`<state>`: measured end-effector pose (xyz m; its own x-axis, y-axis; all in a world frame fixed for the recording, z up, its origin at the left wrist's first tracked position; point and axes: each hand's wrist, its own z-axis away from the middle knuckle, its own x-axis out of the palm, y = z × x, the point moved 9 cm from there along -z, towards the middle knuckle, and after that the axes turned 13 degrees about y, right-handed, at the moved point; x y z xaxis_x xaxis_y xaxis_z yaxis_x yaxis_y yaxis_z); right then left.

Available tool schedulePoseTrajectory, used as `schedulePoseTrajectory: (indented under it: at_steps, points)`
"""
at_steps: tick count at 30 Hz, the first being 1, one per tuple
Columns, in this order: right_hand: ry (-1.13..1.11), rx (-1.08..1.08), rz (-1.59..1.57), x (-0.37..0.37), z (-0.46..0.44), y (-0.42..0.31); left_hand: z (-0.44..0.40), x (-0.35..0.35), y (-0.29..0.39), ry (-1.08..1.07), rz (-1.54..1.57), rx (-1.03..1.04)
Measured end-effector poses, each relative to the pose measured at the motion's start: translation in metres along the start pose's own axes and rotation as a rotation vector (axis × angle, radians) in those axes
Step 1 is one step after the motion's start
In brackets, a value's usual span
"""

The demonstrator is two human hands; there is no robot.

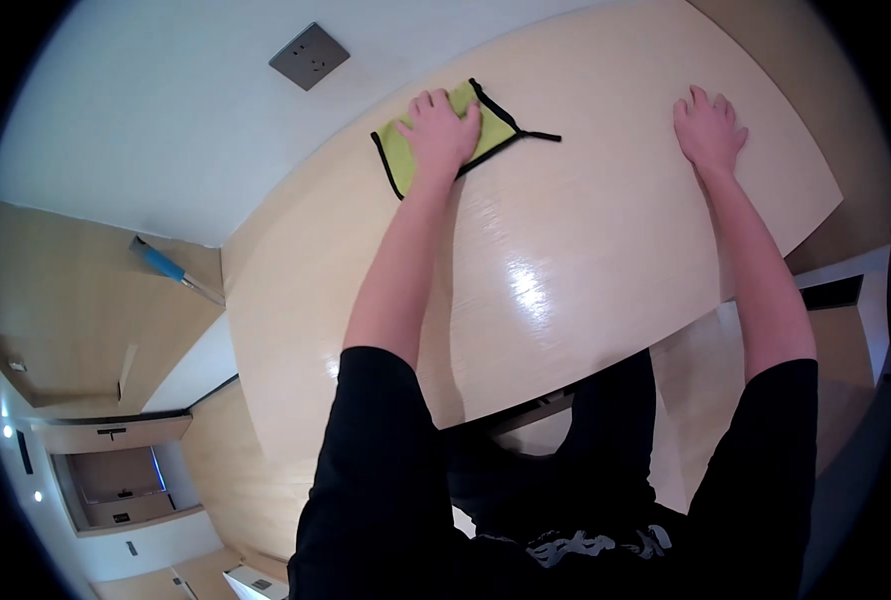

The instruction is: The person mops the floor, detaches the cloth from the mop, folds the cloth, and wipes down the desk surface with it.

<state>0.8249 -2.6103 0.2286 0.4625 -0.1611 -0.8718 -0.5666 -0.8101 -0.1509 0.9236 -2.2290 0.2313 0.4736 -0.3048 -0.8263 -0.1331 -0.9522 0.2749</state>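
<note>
My left hand (439, 130) lies with fingers spread on a yellow-green cleaning cloth (397, 165), pressing it flat against the pale wood-look tabletop (566, 200). Black edging runs round the cloth, and a short black strap sticks out from its right corner. Part of the cloth is hidden under the palm. Farther right, my right hand (710, 135) rests on the bare tabletop near its right end, fingers apart and holding nothing. Both arms are stretched forward over the table.
A grey wall socket (310, 56) sits on the white wall beyond the table's far edge. At left, a blue-and-grey object (161, 262) stands out near a wooden panel. My legs are at the table's near edge. A doorway (121, 480) shows at lower left.
</note>
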Motion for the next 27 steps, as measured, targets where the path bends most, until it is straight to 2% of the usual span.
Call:
schedulePoseTrajectory:
  at_steps: [1,5,7,8,10,12,20,27]
  points:
    - [0.000,0.005,0.002,0.001,0.000,0.003,-0.001,-0.003,0.002,0.061,0.016,0.003]
    - [0.008,0.002,-0.008,-0.002,0.001,0.001,0.004,0.000,-0.002,0.042,-0.018,-0.024]
    - [0.010,0.007,-0.007,-0.004,0.001,-0.005,0.018,-0.015,-0.002,0.342,-0.189,0.040]
    - [0.001,-0.003,0.002,-0.003,0.000,-0.007,0.026,-0.021,0.004,0.344,-0.181,0.049]
    - [-0.017,-0.007,0.008,-0.003,0.000,-0.002,0.059,-0.017,0.017,0.074,-0.170,0.114]
    - [-0.047,-0.022,0.020,-0.001,-0.001,-0.007,0.099,-0.032,0.027,-0.057,-0.148,0.136]
    - [0.002,0.000,0.003,0.006,-0.006,-0.009,0.261,-0.133,0.080,-0.231,-0.035,0.274]
    - [-0.041,-0.026,0.029,0.001,-0.002,-0.010,0.270,-0.140,0.078,-0.238,-0.003,0.281]
